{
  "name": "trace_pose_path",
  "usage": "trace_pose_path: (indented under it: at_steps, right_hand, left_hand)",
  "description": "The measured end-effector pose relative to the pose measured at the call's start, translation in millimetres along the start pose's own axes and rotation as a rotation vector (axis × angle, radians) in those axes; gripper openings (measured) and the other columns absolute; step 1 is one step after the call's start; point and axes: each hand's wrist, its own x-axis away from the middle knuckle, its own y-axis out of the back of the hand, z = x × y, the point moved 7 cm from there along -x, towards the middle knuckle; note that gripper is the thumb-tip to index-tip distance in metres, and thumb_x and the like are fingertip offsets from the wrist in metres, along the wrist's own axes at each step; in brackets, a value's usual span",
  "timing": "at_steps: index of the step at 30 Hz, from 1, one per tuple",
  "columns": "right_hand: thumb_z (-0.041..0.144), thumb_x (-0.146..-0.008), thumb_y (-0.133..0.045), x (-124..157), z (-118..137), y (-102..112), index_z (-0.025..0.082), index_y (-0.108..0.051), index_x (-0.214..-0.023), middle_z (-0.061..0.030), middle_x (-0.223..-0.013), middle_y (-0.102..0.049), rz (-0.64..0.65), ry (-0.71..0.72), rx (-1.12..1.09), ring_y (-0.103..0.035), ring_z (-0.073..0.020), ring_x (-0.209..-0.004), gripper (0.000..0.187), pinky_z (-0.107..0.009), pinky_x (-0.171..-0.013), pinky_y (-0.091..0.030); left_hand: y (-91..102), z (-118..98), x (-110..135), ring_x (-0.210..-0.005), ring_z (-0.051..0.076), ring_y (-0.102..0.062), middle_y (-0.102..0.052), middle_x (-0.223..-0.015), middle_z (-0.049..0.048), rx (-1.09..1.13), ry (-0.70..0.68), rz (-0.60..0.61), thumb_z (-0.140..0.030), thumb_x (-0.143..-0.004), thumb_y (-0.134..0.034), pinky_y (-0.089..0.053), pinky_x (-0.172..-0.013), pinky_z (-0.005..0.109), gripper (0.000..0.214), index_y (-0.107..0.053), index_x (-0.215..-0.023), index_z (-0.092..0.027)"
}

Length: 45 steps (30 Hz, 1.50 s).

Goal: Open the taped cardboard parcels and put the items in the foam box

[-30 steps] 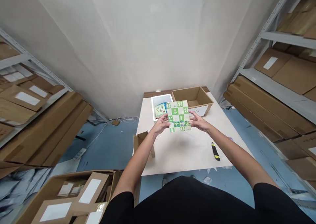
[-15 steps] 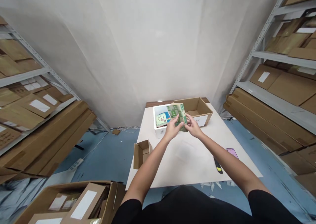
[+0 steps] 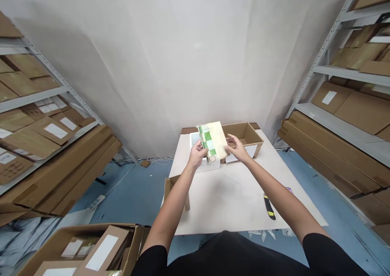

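Observation:
A book (image 3: pixel 217 138) with a cream face and a green checked strip along its left side is held up over the far part of the table. My left hand (image 3: pixel 197 154) grips its lower left edge, thumb on the front. At the right edge, my right hand (image 3: pixel 237 148) has its thumb and fingers closed on the book's side. Behind and below the book stands a white box (image 3: pixel 209 165), its contents mostly covered by the book. Beside that, an open cardboard box (image 3: pixel 251 136) with a white label sits at the back right.
A small open carton (image 3: pixel 169 186) is at the table's left edge, partly behind my left arm. A black and yellow box cutter (image 3: pixel 269 207) lies near the front right, with a phone (image 3: pixel 289 190) mostly hidden by my right arm. Shelves of cartons (image 3: pixel 350 101) flank both sides.
The book has turned from its green patterned side to a cream face and moved slightly left. My hands have spread farther apart, and the white box's contents are now mostly covered.

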Motion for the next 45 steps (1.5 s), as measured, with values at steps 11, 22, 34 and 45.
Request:
trace_pose_path:
  at_steps: [11,22,34,45]
  right_hand:
    - [0.046,-0.069,-0.096,4,-22,-2,0.03,-0.056,-0.125,-0.0024,-0.103,-0.079,0.224,-0.252,-0.439,-0.073,-0.0206,-0.086,0.071,-0.03,-0.069,-0.058]
    - [0.047,-0.075,-0.084,0,-15,32,0.028,-0.06,-0.131,-0.0098,-0.122,-0.072,-0.144,0.048,-0.2,-0.073,-0.0272,-0.102,0.064,-0.043,-0.088,-0.061]
    - [0.041,-0.086,-0.076,2,-17,71,0.034,-0.054,-0.154,-0.01,-0.144,-0.066,-0.001,0.076,-0.165,-0.061,-0.0298,-0.133,0.072,-0.05,-0.109,-0.054]
    - [0.043,-0.064,-0.096,-19,-100,58,0.031,-0.061,-0.129,0.0017,-0.092,-0.072,0.148,-0.347,-0.422,-0.073,-0.0214,-0.086,0.075,-0.033,-0.071,-0.059]
  left_hand:
    - [8.2,24,-7,-0.106,0.022,-0.075,-0.077,-0.119,0.0102,0.011,0.242,0.278,-0.033,-0.072,-0.09,-0.058,-0.09,0.033,0.088,-0.056,-0.153,-0.026]
    - [-73.1,24,-19,-0.126,0.032,-0.067,-0.071,-0.137,0.0132,-0.393,-0.014,0.035,-0.039,-0.08,-0.088,-0.057,-0.104,0.045,0.069,-0.068,-0.145,-0.022]
    - [-84.8,18,-33,-0.115,0.028,-0.071,-0.062,-0.151,0.0144,-0.186,-0.034,-0.067,-0.04,-0.076,-0.087,-0.059,-0.098,0.041,0.087,-0.058,-0.156,-0.023]
    - [-11.8,81,-18,-0.113,0.025,-0.07,-0.068,-0.142,0.0151,-0.086,0.179,-0.104,-0.041,-0.068,-0.096,-0.057,-0.096,0.041,0.094,-0.061,-0.154,-0.024]
